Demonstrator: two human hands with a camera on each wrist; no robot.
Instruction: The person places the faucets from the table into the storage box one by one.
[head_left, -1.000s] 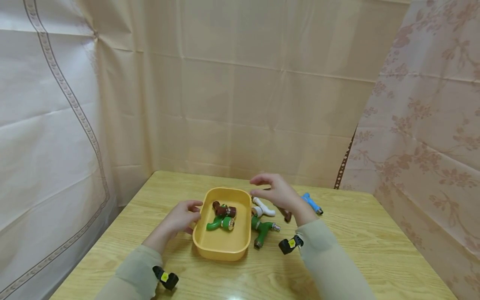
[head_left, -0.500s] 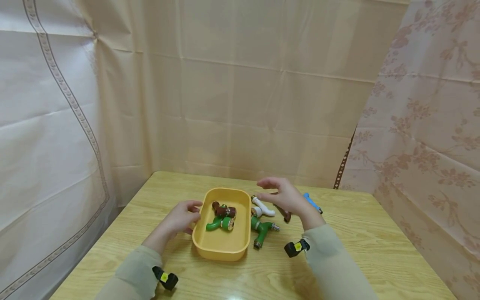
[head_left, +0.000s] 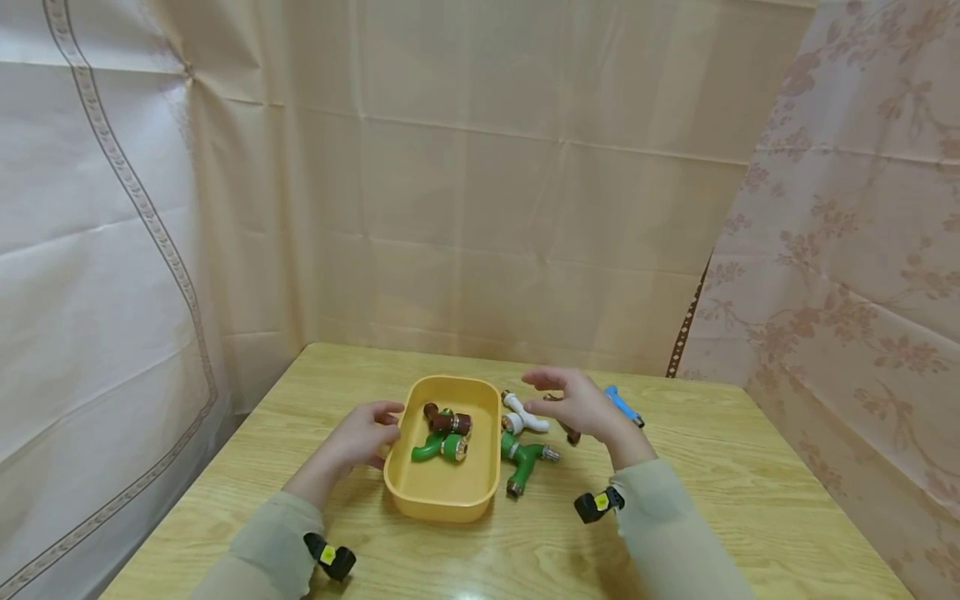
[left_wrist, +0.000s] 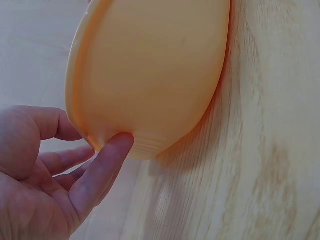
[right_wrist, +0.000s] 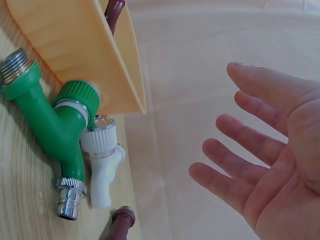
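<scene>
A yellow basin (head_left: 442,504) holds a brown tap (head_left: 452,423) and green tap parts (head_left: 429,450). At its left side, the left hand (head_left: 360,433) touches the outer wall with relaxed fingers; the left wrist view shows the thumb (left_wrist: 107,167) against the wall (left_wrist: 155,75). The right hand (head_left: 585,408) hangs in the air above the taps right of the basin, fingers spread and holding nothing, as the right wrist view shows (right_wrist: 270,155). Partly behind it lies a brown tap (head_left: 573,436). Nearest its fingertips is a white tap (head_left: 531,418).
A green tap (head_left: 525,458) lies against or close beside the basin's right side. Farther right is a blue tap (head_left: 624,407). The wooden table (head_left: 720,483) has beige curtains (head_left: 465,208) behind it and fabric along both sides.
The right hand has moved right and slightly nearer the wearer, uncovering the white tap and more of the blue one. The left hand and basin have hardly moved.
</scene>
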